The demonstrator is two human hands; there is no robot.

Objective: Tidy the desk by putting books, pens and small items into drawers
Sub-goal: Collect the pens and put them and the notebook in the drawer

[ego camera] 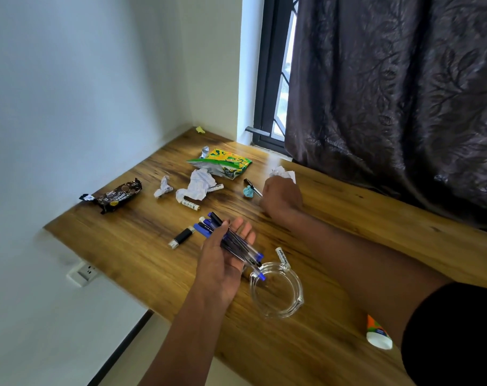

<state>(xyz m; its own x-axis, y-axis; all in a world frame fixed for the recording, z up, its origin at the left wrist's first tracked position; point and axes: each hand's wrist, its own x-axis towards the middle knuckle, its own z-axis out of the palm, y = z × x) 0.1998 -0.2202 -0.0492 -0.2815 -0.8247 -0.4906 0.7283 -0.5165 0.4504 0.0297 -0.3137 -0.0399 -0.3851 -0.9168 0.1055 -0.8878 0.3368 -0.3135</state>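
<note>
Pens (231, 242) bundled in left hand (223, 254), grip clamped; right hand (281, 197), frame centre, grip unclear, nears black pen (252, 186). Keep bundle level.

- The desk (334, 196) is showing a smooth, streaked wood grain with a soft sheen.
- The jug (277, 291) at 5 o'clock is looking like clear, glossy plastic or glass.
- The pens (236, 240) are gleaming with clear plastic barrels and blue caps.
- The biscuit packet (117, 195) at 9 o'clock is shining as crinkled brown foil.
- The paper balls (196, 185) are lying matt and creased.
- The curtain (398, 87) is hanging as dark cloth with a faintly lustrous leaf pattern.
</note>
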